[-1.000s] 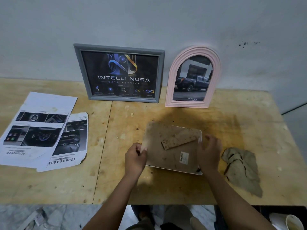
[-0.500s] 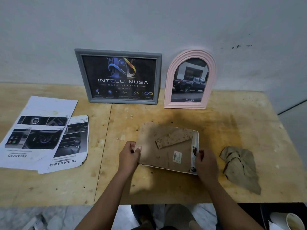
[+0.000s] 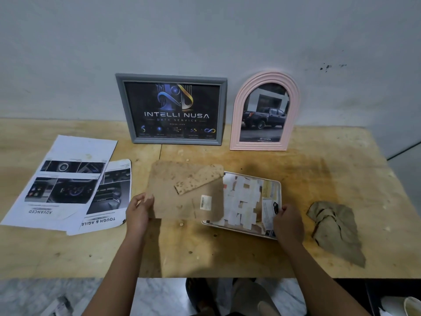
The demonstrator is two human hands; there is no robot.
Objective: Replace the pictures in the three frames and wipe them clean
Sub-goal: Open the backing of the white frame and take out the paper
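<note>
A white frame [image 3: 277,192] lies face down in the middle of the table, its back uncovered, with a taped paper [image 3: 243,201] inside it. My left hand [image 3: 139,210] grips the brown backing board [image 3: 182,192] by its left edge and holds it to the left of the frame, overlapping it. My right hand [image 3: 288,221] pinches the frame's near right corner. A grey frame [image 3: 172,109] and a pink arched frame [image 3: 264,112] lean against the wall. Two printed pictures [image 3: 66,183] lie at the left. A brown cloth [image 3: 335,231] lies at the right.
The plywood table [image 3: 227,254] ends at its front edge near my arms. A pale wall rises behind the frames. A white cup [image 3: 413,306] stands below the table at the lower right.
My left hand has pulled the backing board off the white frame to the left, which uncovers the taped paper inside. My right hand stays on the frame's corner.
</note>
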